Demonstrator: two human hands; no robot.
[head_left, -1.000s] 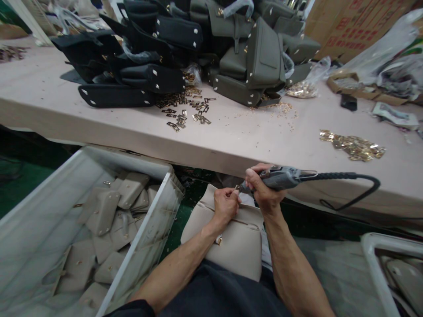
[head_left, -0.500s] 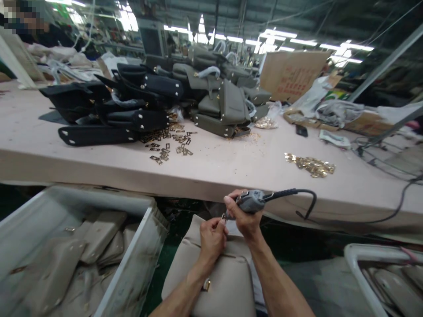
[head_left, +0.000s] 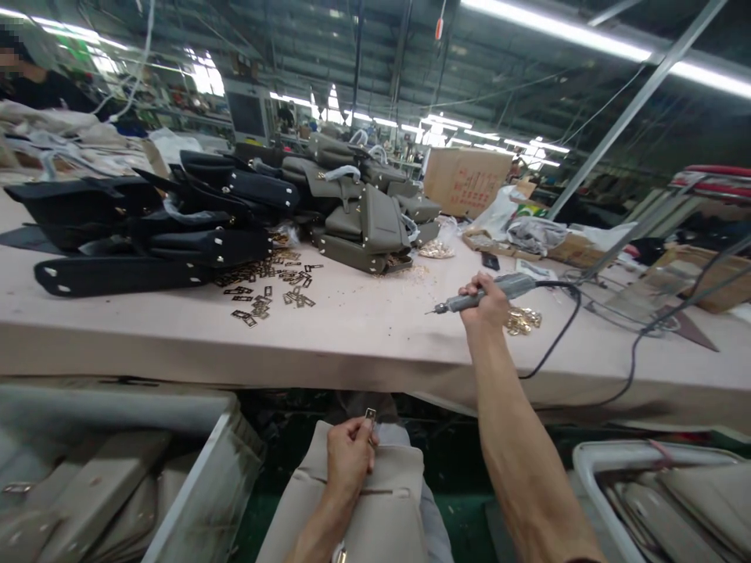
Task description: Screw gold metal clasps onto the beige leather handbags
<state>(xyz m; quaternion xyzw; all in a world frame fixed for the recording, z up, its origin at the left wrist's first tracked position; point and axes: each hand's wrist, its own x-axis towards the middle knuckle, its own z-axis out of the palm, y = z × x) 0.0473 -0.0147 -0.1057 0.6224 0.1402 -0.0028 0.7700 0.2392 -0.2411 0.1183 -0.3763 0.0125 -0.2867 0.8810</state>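
Observation:
In my right hand [head_left: 486,300] is a grey electric screwdriver [head_left: 513,286], gripped round its body above the table, its thin bit pointing left and its dark cord trailing off to the right. My left hand [head_left: 350,452] is closed, pinching a small rectangular metal plate [head_left: 370,415] between thumb and finger. That hand rests over a beige bag [head_left: 393,520] lying on my lap. Just beyond the screwdriver lies a pile of shiny gold metal pieces [head_left: 524,320], partly hidden by my right hand. A gold fitting [head_left: 339,554] shows on the bag near the bottom edge.
Across the pale table [head_left: 146,336] are black bags [head_left: 123,270], olive bags [head_left: 379,223] and scattered metal frames [head_left: 252,301]. Bins of beige bags stand at left [head_left: 193,477] and right [head_left: 580,461]. A cardboard box [head_left: 466,181] stands behind. A person [head_left: 47,82] is at far left.
My right hand has lifted the screwdriver away from my left hand, up and rightward over the table. My left hand stays at the bag with the metal plate. The view has shifted.

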